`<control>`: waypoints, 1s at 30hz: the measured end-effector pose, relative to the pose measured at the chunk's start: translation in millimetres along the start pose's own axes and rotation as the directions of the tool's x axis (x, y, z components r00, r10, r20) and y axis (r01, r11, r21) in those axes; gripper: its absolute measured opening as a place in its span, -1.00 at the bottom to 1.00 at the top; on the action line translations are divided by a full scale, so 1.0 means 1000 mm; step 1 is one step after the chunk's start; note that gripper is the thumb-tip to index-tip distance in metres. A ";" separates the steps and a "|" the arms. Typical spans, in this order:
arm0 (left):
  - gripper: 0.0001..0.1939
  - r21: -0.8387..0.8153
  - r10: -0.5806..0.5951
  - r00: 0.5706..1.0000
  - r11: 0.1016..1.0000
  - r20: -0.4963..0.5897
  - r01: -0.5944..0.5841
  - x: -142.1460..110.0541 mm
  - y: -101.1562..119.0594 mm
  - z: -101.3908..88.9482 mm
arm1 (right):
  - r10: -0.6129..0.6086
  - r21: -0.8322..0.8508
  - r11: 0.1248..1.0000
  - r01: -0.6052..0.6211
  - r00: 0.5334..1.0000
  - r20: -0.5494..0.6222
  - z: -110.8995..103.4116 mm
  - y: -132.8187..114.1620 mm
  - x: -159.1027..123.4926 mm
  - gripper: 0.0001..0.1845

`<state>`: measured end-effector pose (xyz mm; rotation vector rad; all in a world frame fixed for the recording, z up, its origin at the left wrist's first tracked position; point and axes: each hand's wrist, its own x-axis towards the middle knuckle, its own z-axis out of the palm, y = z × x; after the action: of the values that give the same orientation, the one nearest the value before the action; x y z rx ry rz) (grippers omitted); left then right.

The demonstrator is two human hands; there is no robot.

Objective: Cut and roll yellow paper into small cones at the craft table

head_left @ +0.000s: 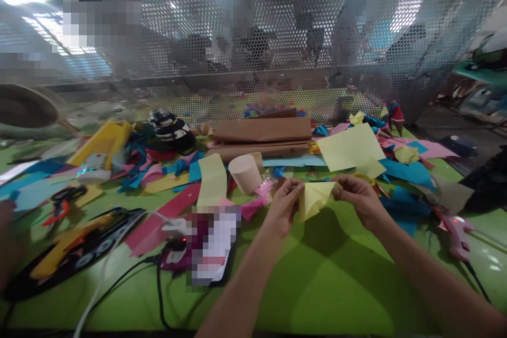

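Many paper scraps (37, 200) in blue, yellow and pink lay at the far left of the green table (336, 290). Nearer the front edge, a yellow object (63, 248) rested on a long black one. Next came a purple power strip (174, 256) with cables plugged in, then a pale yellow strip (212, 182), and a partly pixelated phone (226, 266) just beside the power strip. Behind the phone, a pale roll (246, 175) leaned at a tilt. The left hand (283, 203) was pinched on one end of a small folded yellow sheet (316, 198), which hung above the table between both hands. The right hand (358, 195) had thumb and fingers closed on its other end. Beyond it lay blue paper (407, 211) and, farthest right, a pink glue gun (457, 237).
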<state>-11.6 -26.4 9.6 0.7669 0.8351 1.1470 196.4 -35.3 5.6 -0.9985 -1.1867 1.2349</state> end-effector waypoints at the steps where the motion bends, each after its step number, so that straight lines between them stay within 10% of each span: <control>1: -0.60 0.005 -0.007 1.000 1.000 0.009 0.007 0.000 0.000 0.000 | -0.013 -0.005 1.000 0.013 1.000 -0.020 0.000 0.002 0.000 -0.70; 13: -0.68 0.059 0.017 0.993 0.998 0.121 -0.024 -0.004 0.002 0.000 | -0.056 0.096 0.993 0.063 0.996 -0.067 -0.004 0.003 -0.001 -0.96; 21: -0.79 0.368 0.160 0.957 0.897 0.244 -0.244 -0.004 0.012 -0.004 | 0.018 -0.137 0.991 -0.003 0.994 0.107 -0.003 -0.009 -0.002 -0.78; 30: -0.79 0.414 0.091 0.961 0.889 0.263 -0.197 -0.006 0.013 -0.002 | 0.179 -0.248 0.963 -0.102 0.933 0.311 0.002 -0.009 -0.004 -0.69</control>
<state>-20.0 -29.3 21.0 1.3346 0.8527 0.9804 195.7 -39.8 14.4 -1.0875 -1.5699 1.4447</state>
